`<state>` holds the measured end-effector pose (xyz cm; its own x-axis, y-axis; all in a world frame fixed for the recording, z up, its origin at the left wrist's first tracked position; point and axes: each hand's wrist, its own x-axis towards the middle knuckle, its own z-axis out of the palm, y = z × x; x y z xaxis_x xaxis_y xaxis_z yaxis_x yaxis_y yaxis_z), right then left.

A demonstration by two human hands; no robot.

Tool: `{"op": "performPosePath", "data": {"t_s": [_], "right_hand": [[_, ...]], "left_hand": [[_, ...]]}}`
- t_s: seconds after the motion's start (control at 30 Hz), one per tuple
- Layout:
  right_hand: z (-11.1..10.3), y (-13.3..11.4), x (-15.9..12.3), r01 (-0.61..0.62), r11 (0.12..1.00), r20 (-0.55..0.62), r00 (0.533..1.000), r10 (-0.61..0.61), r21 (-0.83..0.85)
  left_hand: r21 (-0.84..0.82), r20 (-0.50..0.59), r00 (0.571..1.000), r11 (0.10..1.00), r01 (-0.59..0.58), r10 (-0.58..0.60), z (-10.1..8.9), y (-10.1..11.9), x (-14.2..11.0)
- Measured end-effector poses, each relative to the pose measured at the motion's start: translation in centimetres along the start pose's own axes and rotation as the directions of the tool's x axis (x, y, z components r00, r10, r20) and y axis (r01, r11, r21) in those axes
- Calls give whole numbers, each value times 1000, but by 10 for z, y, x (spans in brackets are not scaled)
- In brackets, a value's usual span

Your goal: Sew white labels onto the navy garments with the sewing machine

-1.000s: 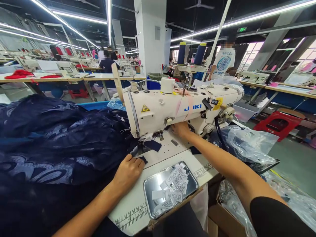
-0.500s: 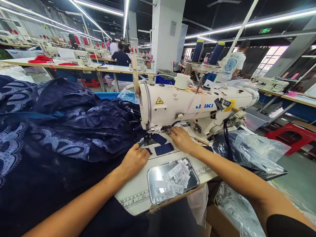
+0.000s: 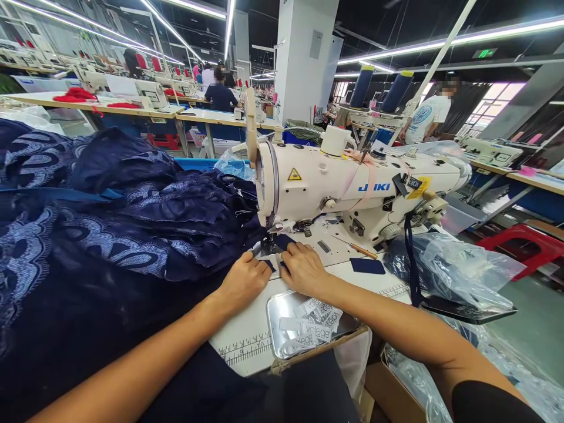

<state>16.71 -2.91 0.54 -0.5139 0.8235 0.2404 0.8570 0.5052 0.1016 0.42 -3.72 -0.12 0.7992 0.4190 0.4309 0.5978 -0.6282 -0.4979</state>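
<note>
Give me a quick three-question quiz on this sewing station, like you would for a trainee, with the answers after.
1. True or false: the printed labels lie in the metal tray.
2. Which is nearest the wooden-handled tool? A: left hand. B: right hand. C: pile of dark fabric.
3. Fill in the colour: the triangular warning sticker on the sewing machine is ____.

Key: 1 true; 2 B; 3 yellow.

White pillar [image 3: 305,64], ceiling tube lights [image 3: 194,7], grey floor [image 3: 533,305].
</note>
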Motion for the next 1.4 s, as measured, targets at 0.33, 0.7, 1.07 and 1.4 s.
{"op": "performPosePath", "data": {"t_s": [0.33,0.7,1.07,1.4], "right_hand": [[-16,18,-25,2,997,-268,963,-23,-80],[5,9,22,13,947,43,999,-28,322],[11,12,23,10,845,18,1000,-23,535],[10,13,17,35,807,-34,999,-19,589]], "left_hand": [[-50,1,1000,999,3,-3,-2,0,1],[-6,-60,998,1000,18,-18,0,-1,-5],[2,-81,997,1000,-11,11,3,0,0],[-47,10,1000,999,-23,24,3,0,3]]}}
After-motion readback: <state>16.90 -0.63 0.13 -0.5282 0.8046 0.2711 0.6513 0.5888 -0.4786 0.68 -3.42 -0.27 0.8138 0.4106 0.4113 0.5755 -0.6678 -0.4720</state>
